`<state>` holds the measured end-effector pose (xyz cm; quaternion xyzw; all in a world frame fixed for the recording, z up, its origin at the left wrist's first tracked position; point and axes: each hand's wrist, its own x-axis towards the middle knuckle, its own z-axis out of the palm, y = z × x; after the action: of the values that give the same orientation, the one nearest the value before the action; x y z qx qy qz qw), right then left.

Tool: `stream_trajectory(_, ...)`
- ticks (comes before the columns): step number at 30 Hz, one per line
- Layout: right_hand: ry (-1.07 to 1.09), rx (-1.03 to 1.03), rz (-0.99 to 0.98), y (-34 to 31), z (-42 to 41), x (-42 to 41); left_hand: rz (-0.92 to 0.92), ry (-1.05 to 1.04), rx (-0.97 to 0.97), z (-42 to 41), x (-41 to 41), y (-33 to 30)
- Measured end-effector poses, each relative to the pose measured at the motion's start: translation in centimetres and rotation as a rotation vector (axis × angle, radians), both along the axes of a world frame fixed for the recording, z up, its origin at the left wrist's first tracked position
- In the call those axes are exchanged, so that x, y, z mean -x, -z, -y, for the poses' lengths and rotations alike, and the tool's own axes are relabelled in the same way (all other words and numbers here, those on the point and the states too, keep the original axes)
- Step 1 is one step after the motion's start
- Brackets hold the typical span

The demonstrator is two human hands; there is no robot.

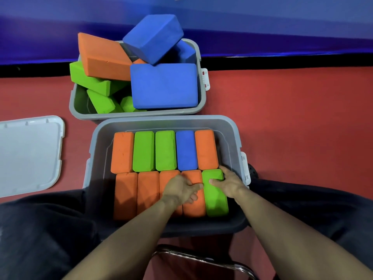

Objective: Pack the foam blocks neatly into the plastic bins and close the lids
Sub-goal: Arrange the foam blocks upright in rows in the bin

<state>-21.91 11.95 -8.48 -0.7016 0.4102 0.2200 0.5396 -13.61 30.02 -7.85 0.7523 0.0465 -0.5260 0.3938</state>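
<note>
Green block [215,194]: last slot, near row, right end of near bin [230,136]; long axis runs away from person. Right hand [228,183] grips its far end; left hand [180,189], fingers relaxed, rests on neighbouring orange block [193,207].

White lid [30,154] cut off at left edge, far bin's [80,102] lower blocks buried, metal frame [201,259] cropped below

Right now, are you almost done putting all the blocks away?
About halfway. The near bin holds two tidy rows of five blocks. The right hand grips the green block at the row's end, and the left hand rests on the orange block beside it. The far bin is still a jumble of tilted blocks, and a lid lies off on the floor.
</note>
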Motion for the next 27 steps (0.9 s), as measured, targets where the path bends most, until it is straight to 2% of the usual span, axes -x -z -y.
stream_trajectory(2, -0.023, 0.077, 0.010, -0.5, -0.3, -0.2, 0.065, 0.065, 0.071, -0.9, -0.2, -0.5)
stream_trajectory(6, -0.151, 0.265, 0.009, -2.2, -0.9, -0.9, 0.346, -0.065, 0.111, -3.6, -2.3, -1.5)
stream_trajectory(11, -0.206, 0.335, 0.069, -5.3, -1.8, -1.9, 0.604, -0.214, -0.051, -7.9, -6.5, -4.9)
stream_trajectory(15, -0.310, 0.470, 0.056, -7.8, -1.2, -2.8, 0.816, -0.336, -0.334, -13.4, -8.6, -5.6)
stream_trajectory(17, -0.311, 0.500, -0.009, -8.5, -1.2, -2.4, 0.775, -0.444, -0.456, -15.4, -8.8, -6.0)
stream_trajectory(19, -0.286, 0.465, -0.036, -8.6, -1.6, -2.3, 0.643, -0.491, -0.543, -16.8, -8.7, -6.0)
stream_trajectory(22, -0.298, 0.488, -0.048, -7.1, -2.1, -2.6, 0.509, -0.484, -0.541, -17.5, -8.8, -5.1)
stream_trajectory(27, -0.323, 0.583, -0.112, -5.4, -2.1, -1.6, 0.508, -0.418, -0.595, -17.1, -8.9, -4.6)
